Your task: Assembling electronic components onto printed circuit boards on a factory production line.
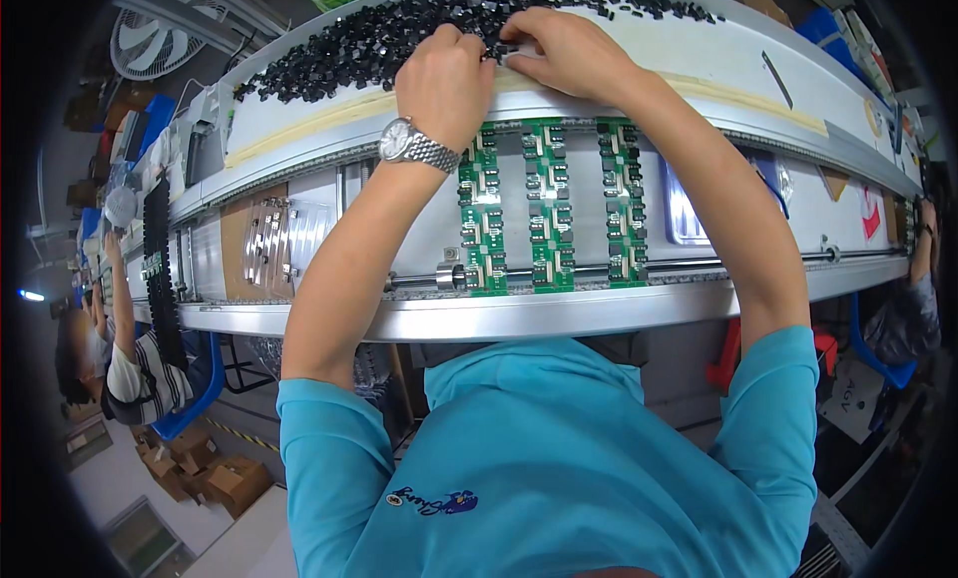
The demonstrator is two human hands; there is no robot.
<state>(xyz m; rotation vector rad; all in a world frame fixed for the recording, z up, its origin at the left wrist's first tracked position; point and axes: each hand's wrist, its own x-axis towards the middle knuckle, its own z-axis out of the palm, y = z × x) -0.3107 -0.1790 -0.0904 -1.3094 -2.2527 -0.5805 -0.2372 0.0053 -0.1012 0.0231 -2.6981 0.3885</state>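
1. While both forearms reach up from the lower edge, the left hand (pixel 446 77) and right hand (pixel 561 47) rest side by side at the near edge of the heap of small black parts (pixel 359 44) on the counter (pixel 699 59)
2. Fingers are curled into the heap; whether either grip holds a part cannot be told
3. Three green circuit boards (pixel 549 204) lie on the conveyor rail just below the hands

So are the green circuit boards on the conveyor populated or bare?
Populated: the three green circuit boards each carry rows of black components along their whole length.
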